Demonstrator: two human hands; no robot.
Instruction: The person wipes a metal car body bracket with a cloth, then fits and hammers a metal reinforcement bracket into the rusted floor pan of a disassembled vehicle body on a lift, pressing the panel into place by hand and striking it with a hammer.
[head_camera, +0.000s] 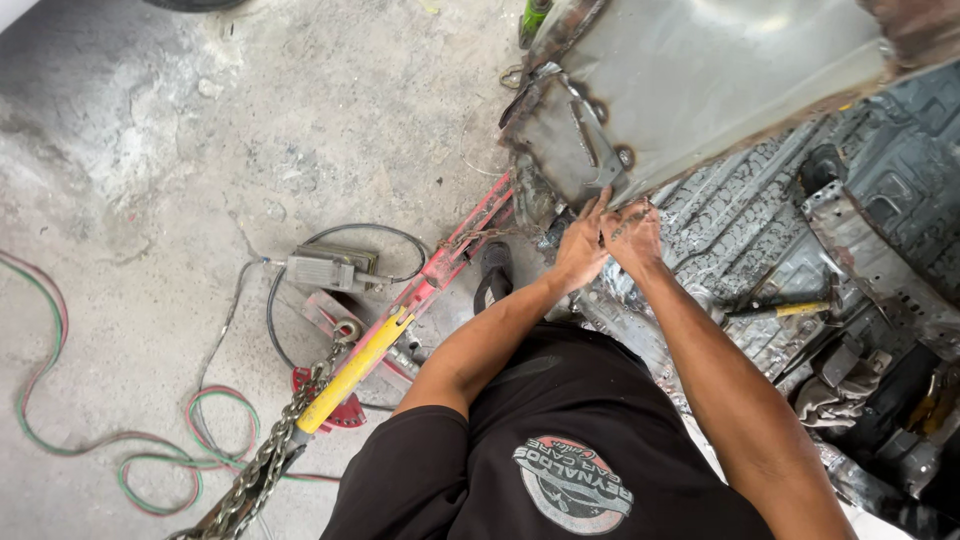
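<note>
Bodywork fills the upper right of my view: a bare grey sheet-metal panel (700, 80) with a rusty lower edge, standing over the stripped, ribbed car floor (760, 210). Concrete floor (200, 150) takes up the left half. On it lie a red pulling tool with a yellow handle (365, 365), a heavy chain (265, 460) hooked to it, looping red and green hoses (150, 460), and a small grey box (325, 270) with a black cable coiled round it. A yellow-handled hammer (785, 311) rests on the car floor to the right, untouched.

Both hands meet at the panel's lower corner, just beside a bent bracket (590, 140). My left hand (578, 250) has its fingers stretched up against the metal edge; my right hand (632, 238) sits touching it, fingers curled down at the same spot. I cannot tell whether either hand actually pinches something small there or only presses on the seam, as the fingers hide the contact.

I judge this as the fitting or checking stage at that corner, with the hands feeling the joint where the panel meets the floor. The next move calls for a firm, steady hold on the edge, with fingers kept off the sharp, rusty lip.
</note>
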